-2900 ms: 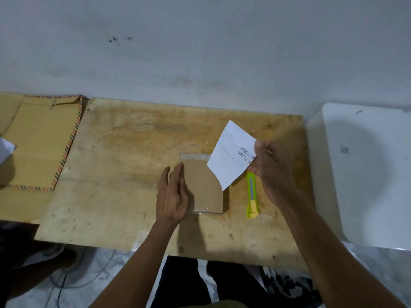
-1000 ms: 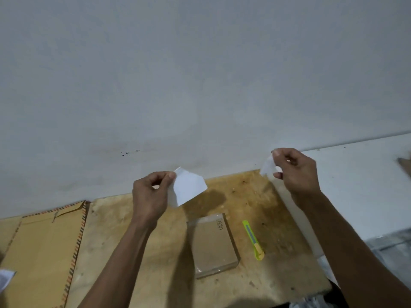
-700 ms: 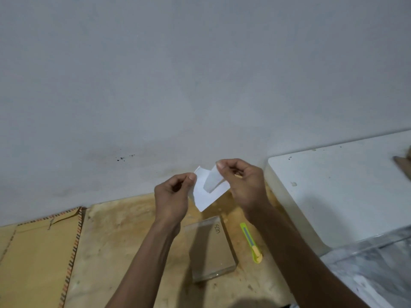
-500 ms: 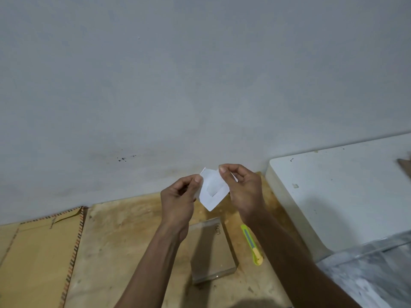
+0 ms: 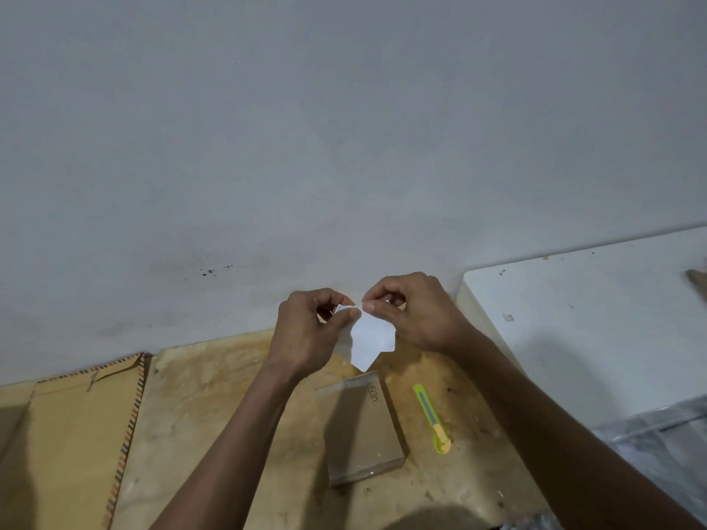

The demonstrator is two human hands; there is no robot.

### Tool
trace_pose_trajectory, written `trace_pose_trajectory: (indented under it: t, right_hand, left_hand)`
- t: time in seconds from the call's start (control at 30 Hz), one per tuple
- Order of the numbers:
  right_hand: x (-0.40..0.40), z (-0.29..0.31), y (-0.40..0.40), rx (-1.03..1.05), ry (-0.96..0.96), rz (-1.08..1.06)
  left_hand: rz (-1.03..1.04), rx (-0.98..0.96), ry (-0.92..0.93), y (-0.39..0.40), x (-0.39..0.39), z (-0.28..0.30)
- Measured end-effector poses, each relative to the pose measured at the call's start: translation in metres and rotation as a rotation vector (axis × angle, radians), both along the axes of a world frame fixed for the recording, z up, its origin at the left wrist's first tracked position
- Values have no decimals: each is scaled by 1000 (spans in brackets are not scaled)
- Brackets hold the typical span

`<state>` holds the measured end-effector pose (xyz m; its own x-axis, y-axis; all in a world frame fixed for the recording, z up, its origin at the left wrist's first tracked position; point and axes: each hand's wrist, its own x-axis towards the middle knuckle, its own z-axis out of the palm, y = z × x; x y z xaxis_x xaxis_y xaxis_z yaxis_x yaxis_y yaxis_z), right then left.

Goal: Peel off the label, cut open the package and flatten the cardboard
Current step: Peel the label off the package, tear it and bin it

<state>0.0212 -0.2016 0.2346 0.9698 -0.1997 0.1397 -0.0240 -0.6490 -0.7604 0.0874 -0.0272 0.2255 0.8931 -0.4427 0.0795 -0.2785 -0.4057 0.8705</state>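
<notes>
**Peeled label held in both hands above the bench**

Label (image 5: 369, 340): white paper, folded or crumpled, blank side showing; held in the air over the far edge of the board, clear of the package. Its top edge is caught between the two hands and the rest hangs down to a point.

Left hand (image 5: 311, 330): thumb and forefinger pinched closed on the label's upper left corner, other fingers curled in.

Right hand (image 5: 415, 313): thumb and forefinger pinched closed on the label's upper right part, close beside the left fingertips; whether the two hands touch cannot be told.

Package (image 5: 359, 422): flat brown cardboard parcel in clear wrap, lying on the board below the hands, dark lettering near its far end. Appears unopened.

Utility knife (image 5: 432, 418): yellow-green, lying on the board just right of the package, apart from it, roughly parallel.

Board (image 5: 214, 415): worn, stained plywood work surface.

Large envelope (image 5: 72, 434): tan, striped border, flat at the board's left.

White surface (image 5: 597, 319): to the right, beside the board.

Wall (image 5: 344, 128): pale, a few dark specks
</notes>
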Motion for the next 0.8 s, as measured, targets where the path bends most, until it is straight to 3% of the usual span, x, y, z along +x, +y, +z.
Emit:
trace_pose_trajectory:
  t: [0.1,0.4,0.57,0.7,0.8]
  right_hand:
    - [5,10,-5,-123,21,72]
    - [8,6,-12,-136,21,46]
    - [3,-7,2,117,-77,-67]
    - [-15,-13,-23,566,-184,-391]
    - [-34,-18,-47,661,-193,-519]
  left_hand:
    - [-34,26,-27,-3,-2,5]
    - [13,3,-71,1,-1,11]
    - [101,-209,187,-5,-4,6]
    - [339,-444,360,18,6,-6]
    - [404,-483,393,40,17,-14]
